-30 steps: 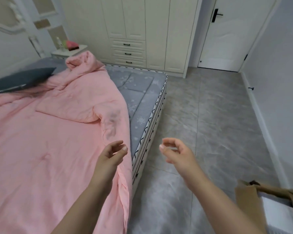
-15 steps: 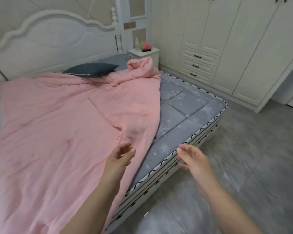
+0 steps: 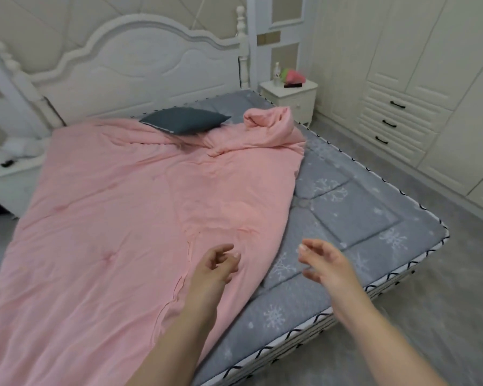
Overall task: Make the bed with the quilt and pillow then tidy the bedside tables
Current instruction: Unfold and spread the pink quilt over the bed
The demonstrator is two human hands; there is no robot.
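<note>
Quilt (image 3: 129,218), pink and rumpled, covered only the part of the mattress (image 3: 354,215) that lay to the left of the two hands, which is probably why both hands were out at the foot of the bed. The left hand (image 3: 215,264) hung over the quilt's near right edge, its fingers loosely curled and holding nothing; whether they touched the cloth could not be told. The right hand (image 3: 322,261) was just beside it, over bare grey mattress, fingers relaxed and a little spread, also empty. That pairing looked like a reach for the edge, so the quilt could be drawn rightward across the uncovered side. Far beyond the hands, the quilt's top right corner was bunched into a roll (image 3: 271,122), which would explain the slanting edge running back toward the left hand. The dark pillow (image 3: 184,121) sat askew on the quilt's top edge rather than under it, so it likely had yet to be placed. One bedside table (image 3: 289,97) beyond the right hand carried a bottle and a pink object; the other bedside table (image 3: 9,174), well left of the hands, held a small dark item. Both seemed untouched.
</note>
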